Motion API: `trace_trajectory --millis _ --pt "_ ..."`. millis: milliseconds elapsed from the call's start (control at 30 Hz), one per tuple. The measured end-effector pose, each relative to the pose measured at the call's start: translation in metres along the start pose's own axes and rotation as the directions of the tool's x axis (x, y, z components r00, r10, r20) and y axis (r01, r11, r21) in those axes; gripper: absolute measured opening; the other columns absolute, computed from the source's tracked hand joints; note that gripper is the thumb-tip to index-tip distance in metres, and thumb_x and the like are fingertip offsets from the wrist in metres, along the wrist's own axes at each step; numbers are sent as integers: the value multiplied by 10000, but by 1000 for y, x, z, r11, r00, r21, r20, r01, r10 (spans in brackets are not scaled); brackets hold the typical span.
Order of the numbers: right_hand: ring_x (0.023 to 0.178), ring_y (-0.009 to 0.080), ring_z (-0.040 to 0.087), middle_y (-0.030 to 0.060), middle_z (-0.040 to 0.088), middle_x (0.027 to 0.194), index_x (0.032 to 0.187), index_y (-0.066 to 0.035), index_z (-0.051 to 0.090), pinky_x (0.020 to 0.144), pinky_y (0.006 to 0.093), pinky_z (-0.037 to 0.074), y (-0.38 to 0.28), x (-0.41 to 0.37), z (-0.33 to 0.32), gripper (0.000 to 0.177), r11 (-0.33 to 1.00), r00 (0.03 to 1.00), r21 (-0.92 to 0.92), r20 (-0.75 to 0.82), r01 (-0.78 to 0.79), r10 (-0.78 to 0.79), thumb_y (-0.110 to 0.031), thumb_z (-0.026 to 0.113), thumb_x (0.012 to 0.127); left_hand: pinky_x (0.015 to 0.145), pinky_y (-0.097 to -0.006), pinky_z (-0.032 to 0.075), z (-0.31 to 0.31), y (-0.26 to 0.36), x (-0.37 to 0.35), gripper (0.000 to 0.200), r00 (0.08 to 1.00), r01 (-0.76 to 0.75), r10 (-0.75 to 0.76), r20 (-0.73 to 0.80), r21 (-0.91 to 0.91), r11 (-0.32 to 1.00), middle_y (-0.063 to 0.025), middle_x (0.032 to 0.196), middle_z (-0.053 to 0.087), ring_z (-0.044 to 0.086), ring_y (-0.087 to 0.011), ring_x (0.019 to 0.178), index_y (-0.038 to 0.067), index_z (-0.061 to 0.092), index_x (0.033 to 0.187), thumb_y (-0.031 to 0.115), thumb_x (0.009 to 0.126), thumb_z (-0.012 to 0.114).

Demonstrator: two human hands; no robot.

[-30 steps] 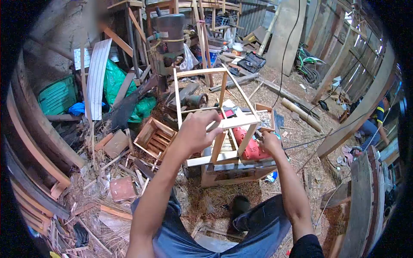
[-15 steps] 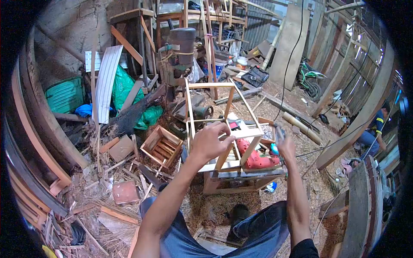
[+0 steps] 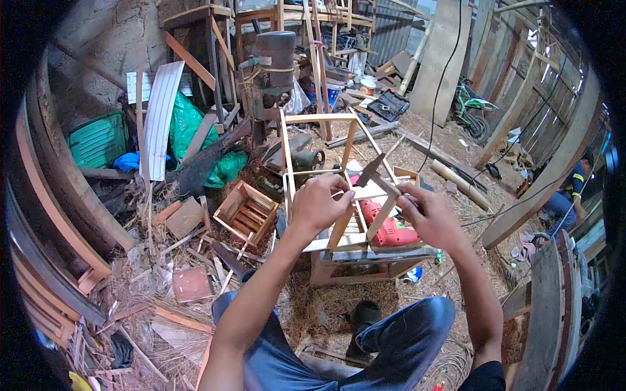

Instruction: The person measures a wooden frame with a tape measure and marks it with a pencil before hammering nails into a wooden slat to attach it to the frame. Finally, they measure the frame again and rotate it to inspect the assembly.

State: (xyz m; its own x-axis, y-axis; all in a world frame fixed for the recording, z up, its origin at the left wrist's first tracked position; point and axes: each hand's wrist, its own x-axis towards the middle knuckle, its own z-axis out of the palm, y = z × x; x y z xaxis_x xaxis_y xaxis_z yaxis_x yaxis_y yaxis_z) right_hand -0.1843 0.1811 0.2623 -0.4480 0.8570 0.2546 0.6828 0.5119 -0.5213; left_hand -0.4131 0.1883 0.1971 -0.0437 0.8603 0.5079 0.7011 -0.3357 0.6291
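Observation:
A light wooden frame (image 3: 319,118) stands upright on a low wooden stand (image 3: 332,277). My left hand (image 3: 319,205) is at its near top rail, thumb and fingers pinched; whatever lies between the fingertips is too small to tell. My right hand (image 3: 427,212) is closed on a tool with a dark, flat blade (image 3: 370,171), which points up and left over the frame's near right corner. Below that corner, a red power tool (image 3: 393,229) lies on the stand, partly behind the frame's leg.
Left of the stand is a slatted wooden box (image 3: 246,214). A dark cylinder (image 3: 275,60) stands behind. Wood scraps and shavings cover the ground. Planks (image 3: 544,306) stand at the right, near a crouching person (image 3: 564,199). A black cable (image 3: 445,78) hangs at the back right.
My right hand has moved left and in to the frame's corner, bringing the dark blade over it. My left hand has stayed near the top rail, its fingertips now closer together.

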Motion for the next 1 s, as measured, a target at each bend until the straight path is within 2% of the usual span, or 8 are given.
trace_trajectory --millis 33,67,133,167,400,633,933,1000 --pt "790 391 622 239 637 890 1092 -4 598 687 421 478 -3 -1 3 260 999 1000 51 -3 -4 5 -162 540 893 706 -345 523 0 -1 0 251 1000 4 -4 4 0 1000 -118 855 679 668 -259 785 54 692 840 297 775 694" --pt "790 391 622 239 637 890 1092 -4 598 687 421 478 -4 -2 4 260 999 1000 52 1 -8 8 -162 540 893 702 -345 523 0 -2 1 250 1000 12 -12 13 -18 1000 -124 845 680 669 -258 781 52 696 837 293 770 700" --pt "626 261 590 172 596 712 1155 -52 563 601 374 445 -8 -3 4 277 991 996 -99 -12 88 -89 -202 522 926 698 -346 523 1 -1 2 249 999 23 -22 31 -41 999 -130 835 680 670 -257 776 50 701 833 289 766 706" --pt "789 412 615 244 636 862 1070 3 600 699 453 472 -16 -5 4 250 995 997 -84 -47 52 -56 -138 549 870 695 -345 522 0 0 2 243 999 27 -26 24 -54 998 -128 825 681 670 -258 772 50 705 827 284 761 712" --pt "671 410 557 237 584 736 1115 -38 572 609 480 402 -9 -2 12 245 991 994 -97 -51 93 -98 -154 534 902 680 -341 515 0 0 2 233 999 38 -38 -1 -30 999 -117 798 683 669 -254 762 53 709 811 277 749 725" --pt "671 421 567 251 584 735 1077 -20 580 608 478 415 -8 -4 15 213 980 983 -133 -92 146 -159 -121 534 896 687 -346 517 2 -1 3 253 999 48 -47 28 -32 998 -131 813 679 664 -254 756 50 705 813 294 747 720" --pt "745 408 607 234 625 789 1059 3 565 665 483 455 -14 -3 10 218 990 997 -132 -55 41 -49 -78 513 864 668 -344 514 1 -4 5 267 999 49 -48 15 -61 997 -134 772 675 667 -250 735 51 706 771 312 724 734" --pt "740 414 604 240 619 780 1064 -1 563 660 487 451 -11 -4 15 219 976 988 -161 -28 143 -150 -85 521 866 672 -339 514 1 -3 5 268 999 35 -35 0 -59 998 -129 758 675 670 -248 736 54 708 768 315 719 739"
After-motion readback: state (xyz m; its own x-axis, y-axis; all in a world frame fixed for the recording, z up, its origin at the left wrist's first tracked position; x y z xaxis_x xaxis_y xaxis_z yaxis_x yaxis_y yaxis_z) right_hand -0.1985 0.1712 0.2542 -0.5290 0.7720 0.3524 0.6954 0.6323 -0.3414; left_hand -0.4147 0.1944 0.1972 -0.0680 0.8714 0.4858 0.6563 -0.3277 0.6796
